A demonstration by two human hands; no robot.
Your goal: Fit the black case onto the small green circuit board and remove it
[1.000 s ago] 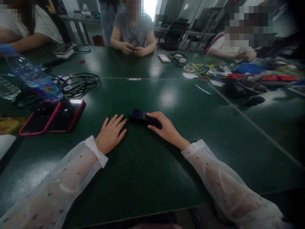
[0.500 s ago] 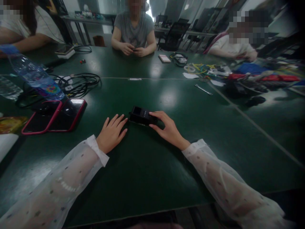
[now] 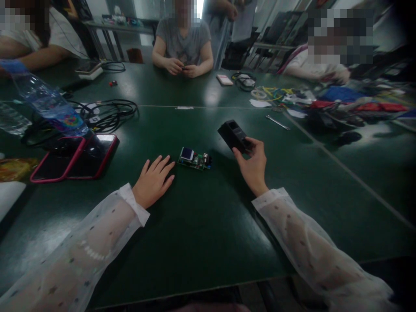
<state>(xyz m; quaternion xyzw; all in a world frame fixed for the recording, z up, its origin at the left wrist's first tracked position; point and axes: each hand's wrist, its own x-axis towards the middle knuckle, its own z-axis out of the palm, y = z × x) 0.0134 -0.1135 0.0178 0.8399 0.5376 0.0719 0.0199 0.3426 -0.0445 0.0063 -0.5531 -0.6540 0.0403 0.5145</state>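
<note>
Black casing (image 3: 232, 136) (in the right hand (image 3: 254, 165)) has left the circuit board (image 3: 197, 162).

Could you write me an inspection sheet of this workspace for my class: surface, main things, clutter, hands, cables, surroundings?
Surface: green table, pale seams, some glare.
Main things: circuit board lying on the table, small screen facing up; black case held to its right.
Clutter: bottle and two pink-rimmed, phone-like items at left; spanner at right.
Hands: left hand palm down, fingers spread, beside the board; right hand gripping the case.
Cables: black cables looped at left; yellow cables at right; none seen joined to the board.
Surroundings: person opposite; others at both sides.
</note>
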